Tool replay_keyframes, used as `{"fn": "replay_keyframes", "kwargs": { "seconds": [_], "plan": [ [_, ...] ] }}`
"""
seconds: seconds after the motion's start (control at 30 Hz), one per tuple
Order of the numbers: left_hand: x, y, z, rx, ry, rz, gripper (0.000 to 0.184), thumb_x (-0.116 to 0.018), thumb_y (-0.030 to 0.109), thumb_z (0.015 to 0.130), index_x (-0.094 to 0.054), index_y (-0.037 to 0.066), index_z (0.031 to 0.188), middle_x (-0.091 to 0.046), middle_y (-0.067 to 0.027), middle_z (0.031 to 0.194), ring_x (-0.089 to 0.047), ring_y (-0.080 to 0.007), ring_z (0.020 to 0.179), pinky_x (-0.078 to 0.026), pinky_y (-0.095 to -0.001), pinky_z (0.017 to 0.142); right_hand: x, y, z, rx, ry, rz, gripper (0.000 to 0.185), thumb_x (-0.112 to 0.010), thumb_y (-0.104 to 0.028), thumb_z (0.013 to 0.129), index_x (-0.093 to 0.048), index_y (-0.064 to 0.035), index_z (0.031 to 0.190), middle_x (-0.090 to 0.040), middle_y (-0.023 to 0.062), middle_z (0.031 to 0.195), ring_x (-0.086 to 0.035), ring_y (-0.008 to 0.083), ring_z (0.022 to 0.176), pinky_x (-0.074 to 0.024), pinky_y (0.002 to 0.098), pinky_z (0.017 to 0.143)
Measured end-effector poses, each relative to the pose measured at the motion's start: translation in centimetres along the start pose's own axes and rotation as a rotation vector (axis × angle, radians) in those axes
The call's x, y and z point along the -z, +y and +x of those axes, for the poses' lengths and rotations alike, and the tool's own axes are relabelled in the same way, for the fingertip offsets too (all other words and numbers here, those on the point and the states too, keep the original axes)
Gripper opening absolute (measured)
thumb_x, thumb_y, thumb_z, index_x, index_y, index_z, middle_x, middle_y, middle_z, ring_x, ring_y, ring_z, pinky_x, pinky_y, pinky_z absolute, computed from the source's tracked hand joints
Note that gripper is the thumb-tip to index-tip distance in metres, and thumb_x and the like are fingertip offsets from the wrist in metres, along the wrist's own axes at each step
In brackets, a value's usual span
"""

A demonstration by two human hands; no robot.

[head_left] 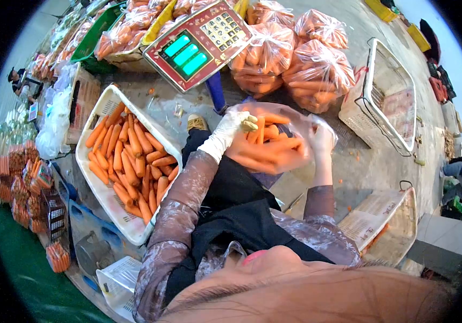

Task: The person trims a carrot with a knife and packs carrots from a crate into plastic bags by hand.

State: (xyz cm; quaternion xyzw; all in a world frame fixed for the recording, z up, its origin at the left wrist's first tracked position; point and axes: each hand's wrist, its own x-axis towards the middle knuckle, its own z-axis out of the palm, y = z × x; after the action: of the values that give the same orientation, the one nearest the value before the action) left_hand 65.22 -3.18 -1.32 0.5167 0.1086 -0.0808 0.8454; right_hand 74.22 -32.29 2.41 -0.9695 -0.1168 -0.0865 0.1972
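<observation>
A clear plastic bag (236,153) of carrots (271,148) lies between my two gloved hands, below the scale. My left hand (239,123), in a white glove, has its fingers closed on the bag's left upper edge. On the opposite edge, my right hand (322,134) grips the plastic with closed fingers, slightly blurred. The carrots in the bag point in different directions, and its mouth is spread between the hands. To the left stands a white crate (93,185) with many loose carrots (128,156). The red scale (220,51) with green lit displays stands above the bag.
Tied bags of carrots (317,75) stand beyond the scale. A white basket (371,107) is at the right, another crate (371,215) at lower right. A green crate (93,40) and stacked carrot bags are at upper left. A person (21,83) is at far left.
</observation>
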Motion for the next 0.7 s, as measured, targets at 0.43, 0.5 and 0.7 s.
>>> {"fn": "replay_keyframes", "kwargs": {
  "seconds": [0.43,0.5,0.7],
  "plan": [
    [-1.2,0.0,-1.8,0.225,0.029,-0.164,0.026,-0.052,0.024,0.090,-0.065,0.002,0.097,-0.066,-0.0083,0.085,-0.064,-0.0192,0.074,-0.051,-0.0347,0.072,-1.9,-10.0,-4.1,0.361,-0.432,0.219,0.021,-0.066,-0.023,0.074,-0.065,-0.0019,0.073,-0.063,0.0197,0.073,-0.063,0.0360,0.069,-0.0501,0.0427,0.064],
    [-0.1,-1.0,-1.4,0.271,-0.039,-0.251,0.027,-0.049,0.024,0.089,-0.065,0.004,0.098,-0.067,-0.0091,0.085,-0.064,-0.0194,0.075,-0.051,-0.0364,0.074,-6.1,-9.1,-4.0,0.381,-0.455,0.176,0.022,-0.067,-0.024,0.073,-0.065,-0.0022,0.073,-0.064,0.0197,0.074,-0.063,0.0358,0.070,-0.0504,0.0422,0.065],
    [0.7,-2.0,-0.6,0.218,0.075,-0.423,0.029,-0.049,0.015,0.082,-0.063,-0.003,0.100,-0.067,-0.0105,0.086,-0.065,-0.0204,0.076,-0.052,-0.0345,0.073,-16.2,-6.9,-4.8,-0.017,-0.162,0.468,0.032,-0.069,-0.027,0.077,-0.063,-0.0047,0.099,-0.065,0.0108,0.087,-0.063,0.0246,0.083,-0.0503,0.0369,0.071]
  ]
}}
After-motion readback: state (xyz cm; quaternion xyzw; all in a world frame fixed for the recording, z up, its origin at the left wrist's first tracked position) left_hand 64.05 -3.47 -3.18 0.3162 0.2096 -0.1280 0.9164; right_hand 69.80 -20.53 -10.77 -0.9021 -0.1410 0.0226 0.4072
